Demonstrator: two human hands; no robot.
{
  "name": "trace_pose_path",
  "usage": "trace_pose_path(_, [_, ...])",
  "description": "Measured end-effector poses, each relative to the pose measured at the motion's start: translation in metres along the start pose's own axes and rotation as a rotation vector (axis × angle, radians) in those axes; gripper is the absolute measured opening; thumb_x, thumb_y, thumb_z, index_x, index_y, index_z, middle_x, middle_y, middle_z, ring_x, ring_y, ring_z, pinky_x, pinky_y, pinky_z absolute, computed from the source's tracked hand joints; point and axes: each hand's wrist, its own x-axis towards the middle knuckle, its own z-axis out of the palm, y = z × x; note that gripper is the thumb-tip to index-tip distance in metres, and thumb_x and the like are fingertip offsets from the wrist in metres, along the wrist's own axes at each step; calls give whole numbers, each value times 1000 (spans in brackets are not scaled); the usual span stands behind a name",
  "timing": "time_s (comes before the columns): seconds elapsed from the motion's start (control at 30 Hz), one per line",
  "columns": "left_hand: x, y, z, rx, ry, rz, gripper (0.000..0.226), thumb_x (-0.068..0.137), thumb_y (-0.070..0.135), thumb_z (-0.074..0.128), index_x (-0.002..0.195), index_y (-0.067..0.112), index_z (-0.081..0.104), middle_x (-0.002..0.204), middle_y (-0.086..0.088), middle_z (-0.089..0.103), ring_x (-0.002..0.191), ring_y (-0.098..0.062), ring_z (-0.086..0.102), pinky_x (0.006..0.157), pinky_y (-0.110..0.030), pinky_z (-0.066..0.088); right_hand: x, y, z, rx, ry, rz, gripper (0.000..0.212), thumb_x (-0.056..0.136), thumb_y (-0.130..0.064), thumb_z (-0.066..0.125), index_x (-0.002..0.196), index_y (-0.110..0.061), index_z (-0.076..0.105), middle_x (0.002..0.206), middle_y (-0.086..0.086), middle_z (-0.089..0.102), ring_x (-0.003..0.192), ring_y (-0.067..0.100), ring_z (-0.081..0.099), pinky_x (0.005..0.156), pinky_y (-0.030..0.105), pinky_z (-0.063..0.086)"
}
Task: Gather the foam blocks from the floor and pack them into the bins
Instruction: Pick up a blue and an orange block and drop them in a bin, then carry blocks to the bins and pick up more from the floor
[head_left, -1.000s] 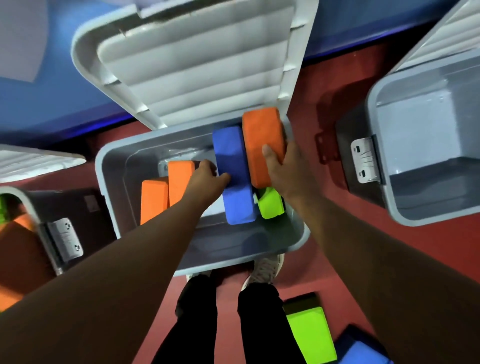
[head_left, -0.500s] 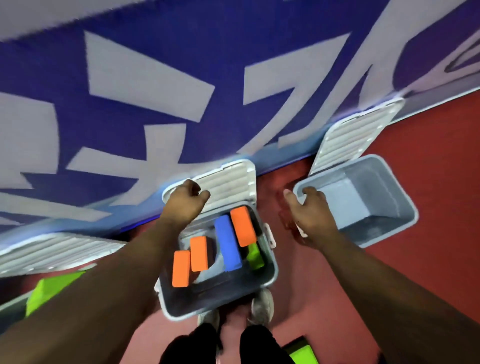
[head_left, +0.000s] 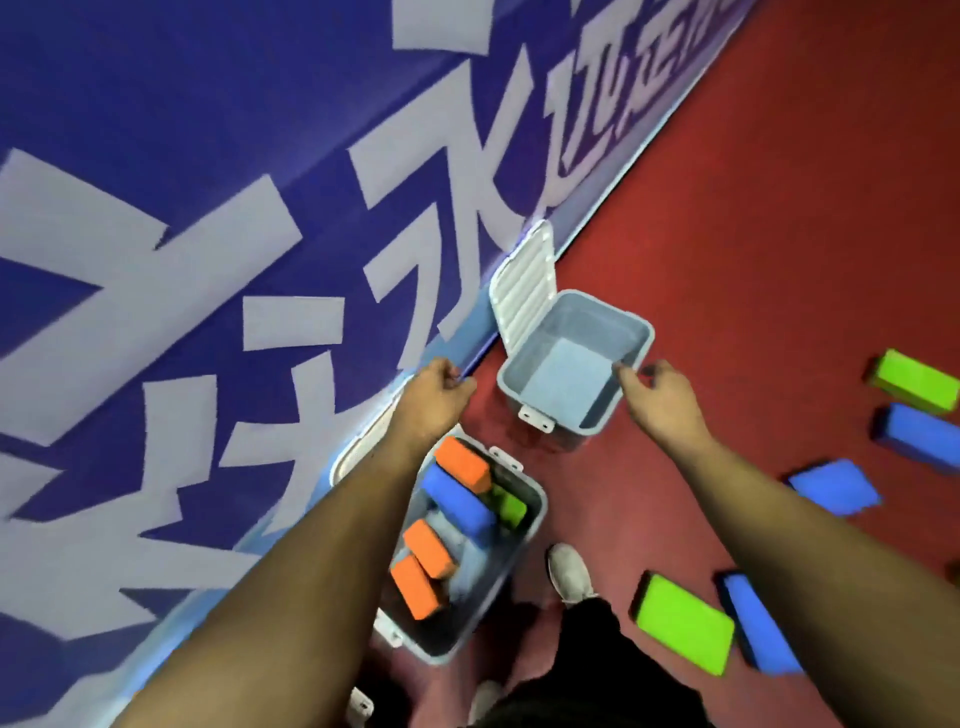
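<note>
A grey bin (head_left: 536, 522) by my feet holds three orange blocks (head_left: 462, 465), a blue block (head_left: 457, 504) and a green block (head_left: 510, 508). Beyond it stands a second grey bin (head_left: 640, 332) with nothing in it, its lid (head_left: 522, 283) leaning on the wall. My left hand (head_left: 436, 395) hovers above the filled bin's far end, fingers loosely curled, holding nothing. My right hand (head_left: 660, 400) hangs over the second bin's near right corner, also holding nothing. On the floor to the right lie a green block (head_left: 683, 623) and a blue block (head_left: 758, 626).
Further right on the red floor are two more blue blocks (head_left: 834, 493) (head_left: 919, 436) and a green block (head_left: 914, 379). A blue wall with large white lettering (head_left: 208, 260) runs along the left. My shoe (head_left: 569, 571) stands beside the filled bin.
My hands let go of the blue and orange blocks, which now sit in the bin, and rose. The view swung right, bringing the loose floor blocks into sight.
</note>
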Motion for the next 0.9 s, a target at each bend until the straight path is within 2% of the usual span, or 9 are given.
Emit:
trace_pose_path(0.07, [-21, 1, 16, 55, -62, 52, 24, 90, 30, 60, 103, 9, 60, 96, -2, 63, 91, -21, 57, 77, -28, 39, -42, 40, -21, 26, 68, 83, 67, 87, -58, 55, 122, -1, 57, 122, 25, 60, 117, 37, 55, 96, 39, 44])
trace_pose_path(0.13, [-44, 4, 37, 112, -144, 92, 26, 91, 32, 61, 102, 9, 60, 95, -4, 62, 90, -20, 57, 75, -28, 37, -82, 83, -42, 19, 130, 188, 62, 92, -52, 56, 124, 1, 56, 124, 26, 58, 121, 38, 53, 101, 39, 41])
trace_pose_path(0.27, [-95, 23, 99, 180, -303, 171, 18, 90, 29, 63, 91, 12, 56, 86, -5, 59, 90, -25, 59, 70, -28, 32, -157, 168, -96, 30, 296, 350, 58, 93, -50, 55, 116, 3, 58, 118, 30, 60, 117, 41, 55, 98, 42, 41])
trace_pose_path(0.33, [-121, 45, 135, 221, -385, 215, 20, 90, 30, 62, 92, 11, 57, 87, -6, 61, 92, -28, 61, 71, -30, 36, -191, 207, -125, 49, 359, 427, 55, 94, -47, 55, 115, 4, 58, 121, 31, 59, 119, 41, 54, 99, 41, 40])
trace_pose_path(0.53, [-217, 122, 253, 300, -575, 412, 17, 89, 31, 61, 93, 14, 60, 95, -10, 68, 94, -28, 62, 82, -32, 44, -288, 312, -207, 160, 514, 606, 53, 94, -42, 55, 123, 3, 56, 126, 29, 58, 123, 39, 51, 98, 39, 40])
trace_pose_path(0.67, [-287, 164, 344, 329, -655, 524, 15, 90, 29, 63, 91, 15, 59, 91, -8, 65, 92, -26, 61, 71, -28, 35, -348, 393, -250, 210, 575, 689, 56, 94, -45, 55, 125, 2, 55, 125, 24, 59, 123, 35, 51, 101, 39, 42])
trace_pose_path(0.77, [-352, 186, 412, 364, -712, 565, 14, 91, 23, 62, 92, 9, 60, 86, -6, 61, 82, -22, 54, 64, -29, 27, -395, 457, -287, 217, 572, 763, 59, 94, -45, 55, 129, 2, 54, 130, 24, 57, 127, 34, 49, 104, 37, 39])
trace_pose_path(0.9, [-430, 205, 497, 406, -785, 597, 11, 91, 18, 63, 86, 8, 59, 84, -9, 61, 80, -20, 53, 66, -27, 31, -446, 540, -335, 216, 524, 865, 61, 95, -49, 51, 128, 2, 55, 131, 25, 57, 126, 35, 49, 102, 37, 41])
